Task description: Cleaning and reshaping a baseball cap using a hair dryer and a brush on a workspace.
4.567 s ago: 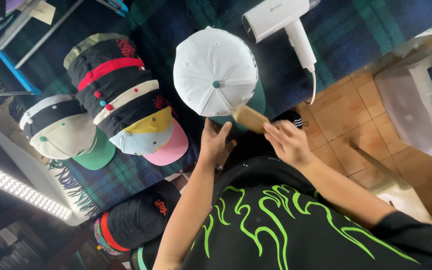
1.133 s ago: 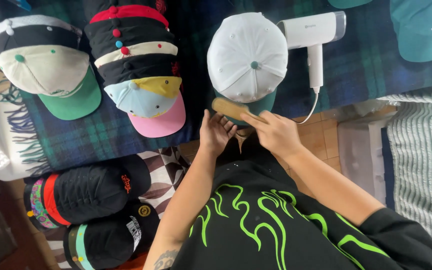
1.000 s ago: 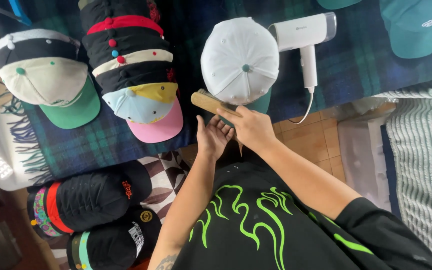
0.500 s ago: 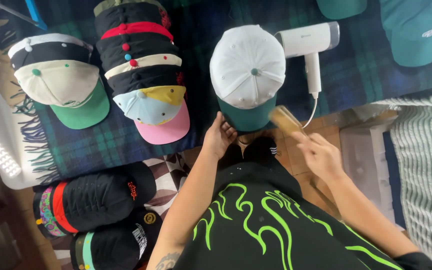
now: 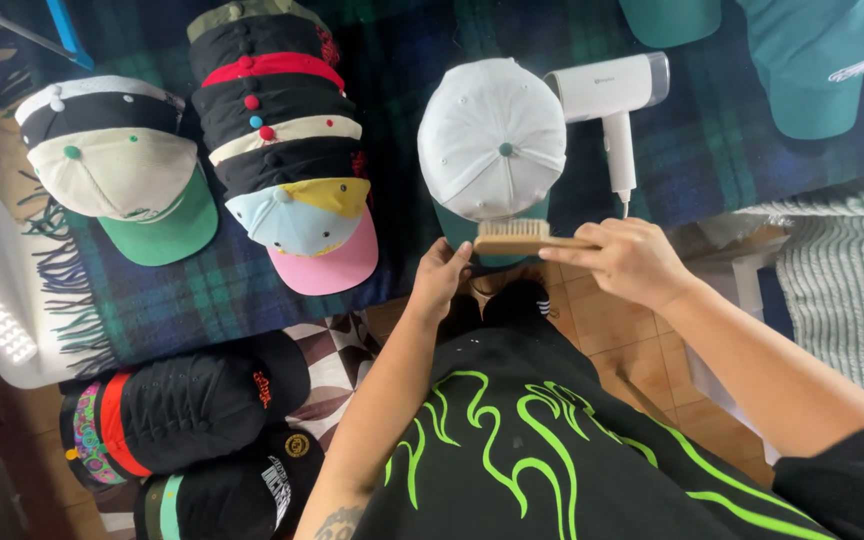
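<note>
A white cap point(image 5: 492, 140) with a green brim lies on the dark plaid blanket point(image 5: 202, 285), its brim toward me. My right hand point(image 5: 627, 260) grips a wooden brush point(image 5: 512, 237) by its handle, bristles up against the cap's front edge. My left hand point(image 5: 440, 280) pinches the left edge of the green brim, which the brush mostly hides.
A white hair dryer point(image 5: 607, 95) lies right of the cap. A row of stacked caps point(image 5: 282, 150) and a cream-and-green cap stack point(image 5: 117, 165) sit to the left. Black caps point(image 5: 182, 400) rest lower left. Teal caps point(image 5: 822, 60) lie top right; tiled floor point(image 5: 642, 340) below.
My right hand swung the brush from the right side of the brim back onto the cap's front. My left hand stayed on the brim.
</note>
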